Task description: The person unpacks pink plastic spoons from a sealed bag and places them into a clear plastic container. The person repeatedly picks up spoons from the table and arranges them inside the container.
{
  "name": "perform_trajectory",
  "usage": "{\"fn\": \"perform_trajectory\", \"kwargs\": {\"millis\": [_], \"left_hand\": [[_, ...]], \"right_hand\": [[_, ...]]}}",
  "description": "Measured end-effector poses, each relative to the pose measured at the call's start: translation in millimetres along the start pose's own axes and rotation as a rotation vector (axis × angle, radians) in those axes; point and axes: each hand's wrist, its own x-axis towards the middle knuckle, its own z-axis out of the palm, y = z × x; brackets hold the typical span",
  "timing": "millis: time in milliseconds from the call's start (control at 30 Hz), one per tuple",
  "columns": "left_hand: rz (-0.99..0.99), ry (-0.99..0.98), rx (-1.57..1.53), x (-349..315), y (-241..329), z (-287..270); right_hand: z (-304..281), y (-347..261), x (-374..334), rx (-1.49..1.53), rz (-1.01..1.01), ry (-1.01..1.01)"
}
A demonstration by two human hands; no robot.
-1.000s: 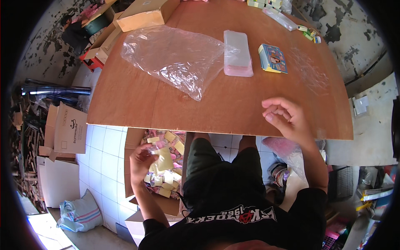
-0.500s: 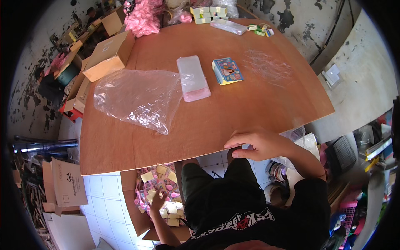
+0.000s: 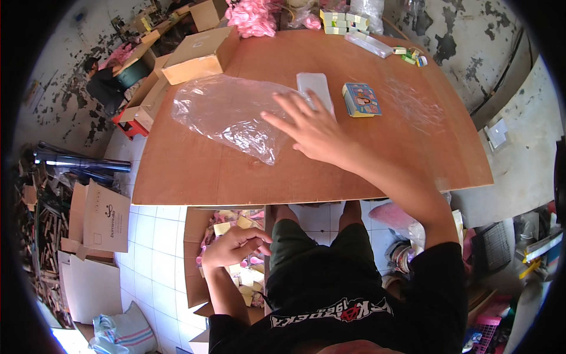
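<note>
My right hand reaches over the brown table with its fingers spread, holding nothing. It hovers beside a crumpled clear plastic bag and covers part of a stack of clear plastic sleeves. To the right of that stack lies a blue illustrated pack of cards or small boxes. My left hand is loosely bent with fingers apart, above an open carton below the table's front edge. Many small packets with pink pieces and cream cards fill the carton; nothing shows in that hand.
A closed cardboard box sits on the table's far left, near pink bundles. Small boxes are stacked at the back. Another person sits far left. Cluttered goods stand on my right, a white sack lower left.
My right hand has moved from the table's front edge forward and left over the sleeves. My left hand has risen out of the carton. The view has shifted, so the table things appear further right.
</note>
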Motion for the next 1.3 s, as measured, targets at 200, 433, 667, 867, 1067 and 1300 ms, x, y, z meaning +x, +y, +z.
{"fn": "perform_trajectory", "kwargs": {"millis": [200,433,667,867,1067,1300], "left_hand": [[0.336,0.805,0.479,45,80,-53],[0.444,0.921,1.249,81,92,-113],[0.428,1.021,0.141,134,86,-64],[0.405,0.661,-0.580,160,95,-13],[0.334,0.388,-0.995,155,74,-7],[0.449,0.578,-0.455,136,105,-24]], "right_hand": [[56,4,39,0.304,0.031,0.212],[-39,8,2,0.806,0.196,0.514],[-57,10,-14,0.534,-0.009,0.445],[-48,-1,-20,0.451,0.054,0.186],[-26,-9,-19,0.339,0.078,0.348],[-27,31,-32,0.728,0.343,0.543]]}}
